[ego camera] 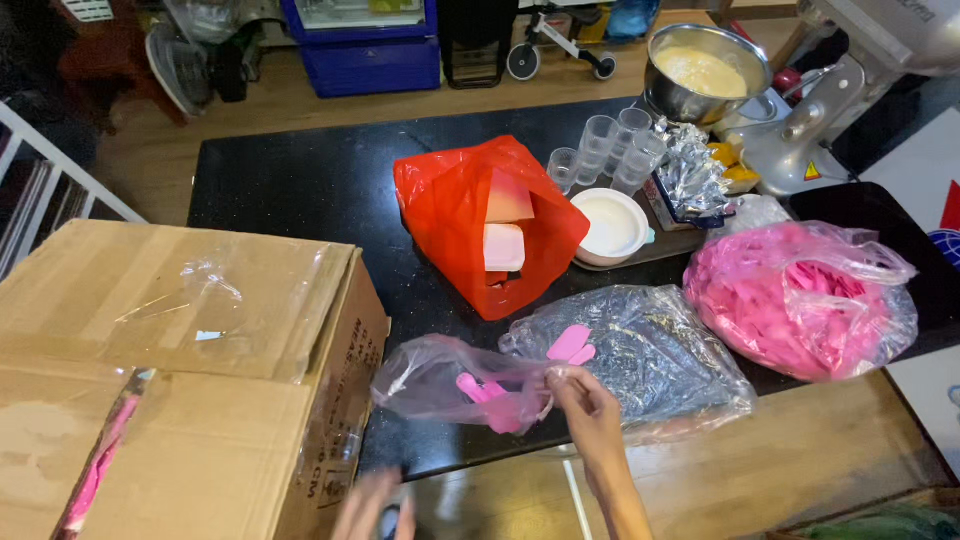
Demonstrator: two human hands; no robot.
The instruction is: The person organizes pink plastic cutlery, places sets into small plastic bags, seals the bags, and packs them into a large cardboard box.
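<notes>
The right hand (583, 395), low centre, pinches the mouth of a clear bag (440, 380) holding pink spoons (487, 395). The left hand (368, 508), blurred at the bottom edge, looks open and empty. A carton (190, 380) fills the lower left; a red bag (460, 215) sits above.

Big cardboard box (180, 380) at left, red bag (455, 215) w/ pale blocks mid-worktop, steel bowl (705, 75) of batter, clear cups (610, 150), white lidded tub (610, 225)

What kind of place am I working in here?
Probably a small food-prep or dessert workshop: a stand mixer with a steel bowl of yellow batter, stacked clear plastic cups, and a big bag of pink plastic spoons on the black counter.
</notes>
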